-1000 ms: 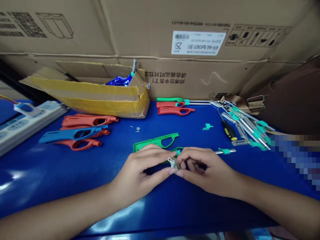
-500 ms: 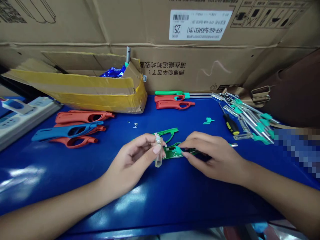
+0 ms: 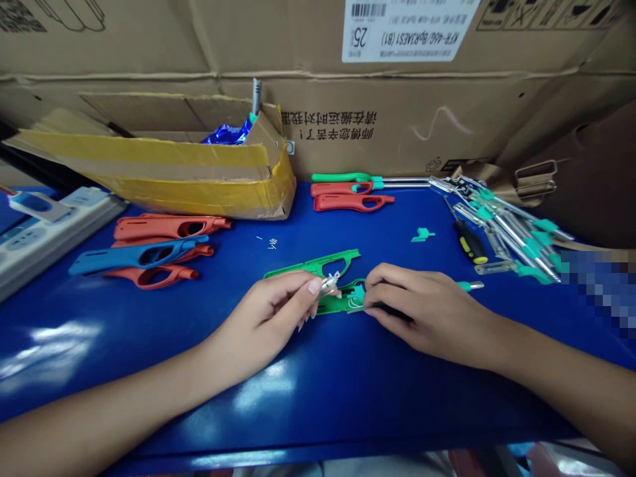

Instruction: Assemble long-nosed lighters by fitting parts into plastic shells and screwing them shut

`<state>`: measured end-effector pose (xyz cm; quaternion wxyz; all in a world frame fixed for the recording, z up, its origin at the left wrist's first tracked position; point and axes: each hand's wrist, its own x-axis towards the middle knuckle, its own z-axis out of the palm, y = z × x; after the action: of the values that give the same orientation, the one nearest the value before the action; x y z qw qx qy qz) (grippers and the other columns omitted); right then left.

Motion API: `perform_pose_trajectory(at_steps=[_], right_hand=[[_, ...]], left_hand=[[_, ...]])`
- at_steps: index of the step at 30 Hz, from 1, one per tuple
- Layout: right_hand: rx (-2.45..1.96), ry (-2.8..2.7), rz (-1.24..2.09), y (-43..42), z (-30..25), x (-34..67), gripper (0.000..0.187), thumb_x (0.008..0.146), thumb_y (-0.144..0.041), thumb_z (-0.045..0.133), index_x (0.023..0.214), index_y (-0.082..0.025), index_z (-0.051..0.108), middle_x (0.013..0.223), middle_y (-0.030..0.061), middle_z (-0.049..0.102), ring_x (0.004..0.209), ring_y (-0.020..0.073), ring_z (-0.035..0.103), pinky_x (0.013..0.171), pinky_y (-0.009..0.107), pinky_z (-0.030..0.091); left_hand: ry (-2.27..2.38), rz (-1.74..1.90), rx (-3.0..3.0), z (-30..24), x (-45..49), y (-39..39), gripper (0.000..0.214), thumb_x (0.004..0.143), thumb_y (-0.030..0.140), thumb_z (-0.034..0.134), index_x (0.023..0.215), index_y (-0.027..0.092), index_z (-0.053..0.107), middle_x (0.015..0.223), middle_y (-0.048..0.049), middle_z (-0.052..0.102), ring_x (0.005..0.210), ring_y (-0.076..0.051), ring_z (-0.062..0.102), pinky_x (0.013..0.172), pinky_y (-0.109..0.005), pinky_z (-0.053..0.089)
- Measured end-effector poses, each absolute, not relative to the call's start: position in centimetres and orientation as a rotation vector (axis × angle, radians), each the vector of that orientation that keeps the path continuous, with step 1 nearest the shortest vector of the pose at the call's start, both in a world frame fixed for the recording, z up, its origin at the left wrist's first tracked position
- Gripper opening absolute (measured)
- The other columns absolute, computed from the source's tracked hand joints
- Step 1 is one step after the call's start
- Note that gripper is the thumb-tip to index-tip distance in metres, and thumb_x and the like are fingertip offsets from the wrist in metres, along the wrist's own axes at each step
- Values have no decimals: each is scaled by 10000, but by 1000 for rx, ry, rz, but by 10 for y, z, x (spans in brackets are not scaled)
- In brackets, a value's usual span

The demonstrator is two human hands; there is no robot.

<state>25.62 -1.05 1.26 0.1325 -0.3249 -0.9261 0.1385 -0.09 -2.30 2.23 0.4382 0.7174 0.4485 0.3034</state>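
In my left hand (image 3: 278, 311), thumb and fingers pinch a small clear lighter fuel tank (image 3: 326, 286), its valve end tilted up to the right. My right hand (image 3: 427, 318) has its fingers curled round a green lighter half-shell (image 3: 330, 305) lying open side up. Inside that shell sit a teal trigger (image 3: 356, 293) and thin white wire, partly covered by the fingers. A metal-tipped tube (image 3: 476, 285) with a teal collar sticks out past my right hand. Just behind lies a second green half-shell (image 3: 293, 267), partly hidden by my left hand.
Red and blue lighter shells (image 3: 134, 258) lie left, near a power strip (image 3: 44, 222). A taped cardboard box (image 3: 199, 185) stands behind. More lighter shells (image 3: 348, 199) lie at the back. Right are a screwdriver (image 3: 470, 242), metal tubes (image 3: 521, 238) and a loose teal trigger (image 3: 422, 234).
The fuel tank has tipped from upright to slanting, its valve end now pointing right toward the half-shell. My right fingers have shifted slightly right from the trigger and curled more.
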Motion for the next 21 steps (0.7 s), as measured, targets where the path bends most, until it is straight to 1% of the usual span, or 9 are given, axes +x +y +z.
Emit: perform_pose_trajectory(at_steps=[2, 4, 6, 8, 11, 13, 17, 21], right_hand=[[-967, -2604, 511, -12, 14, 256, 96, 991, -192, 527, 1012, -234, 611, 1063, 33, 655, 862, 144, 628, 707, 270, 459], [-984, -2491, 626, -14, 16, 255, 90, 959, -163, 564, 991, -230, 615, 1022, 23, 662, 764, 117, 600, 664, 250, 455], [-1011, -2389, 722, -15, 18, 255, 84, 935, -150, 596, 963, -223, 627, 934, 9, 663, 642, 92, 536, 593, 232, 436], [-1064, -2305, 820, -15, 18, 254, 64, 924, -161, 618, 935, -218, 646, 822, -9, 644, 574, 82, 495, 537, 218, 423], [-1120, -2210, 962, -15, 17, 252, 38, 926, -204, 632, 922, -211, 669, 733, -18, 623, 555, 86, 516, 500, 206, 430], [-1110, -2185, 1002, -15, 16, 251, 42, 926, -227, 644, 915, -206, 678, 737, -8, 641, 543, 85, 515, 485, 209, 426], [-1039, -2208, 950, -15, 15, 250, 54, 933, -216, 647, 907, -209, 694, 811, 12, 684, 576, 85, 520, 519, 217, 432], [-1029, -2222, 906, -14, 13, 250, 60, 935, -193, 640, 939, -203, 700, 763, -10, 640, 561, 75, 492, 510, 209, 414]], left_hand=[[1092, 780, 1804, 21, 0, -23, 300, 1015, 326, 530, 805, 165, 670, 768, -5, 648, 661, -113, 569, 600, -213, 451], [1064, 808, 1829, 18, 0, -24, 158, 968, 278, 615, 968, 170, 730, 884, -30, 697, 728, -123, 616, 628, -216, 477], [1045, 826, 1866, 15, -1, -25, 163, 933, 253, 671, 1053, 174, 748, 920, -45, 705, 778, -139, 643, 670, -233, 503], [1042, 836, 1897, 13, -2, -26, 169, 923, 252, 692, 1058, 177, 758, 924, -52, 705, 787, -145, 652, 674, -243, 510], [1060, 835, 1925, 12, -4, -25, 169, 931, 245, 690, 1069, 189, 768, 942, -51, 719, 792, -142, 662, 647, -232, 504], [1070, 834, 1938, 12, -3, -25, 162, 933, 235, 690, 1065, 195, 776, 939, -44, 729, 775, -132, 664, 626, -220, 498], [1071, 823, 1961, 12, -3, -25, 160, 931, 228, 700, 1066, 212, 786, 928, -24, 739, 751, -114, 664, 619, -204, 496], [1060, 816, 1981, 11, -3, -25, 160, 921, 227, 715, 1062, 206, 788, 916, -19, 738, 762, -114, 669, 634, -202, 508]])
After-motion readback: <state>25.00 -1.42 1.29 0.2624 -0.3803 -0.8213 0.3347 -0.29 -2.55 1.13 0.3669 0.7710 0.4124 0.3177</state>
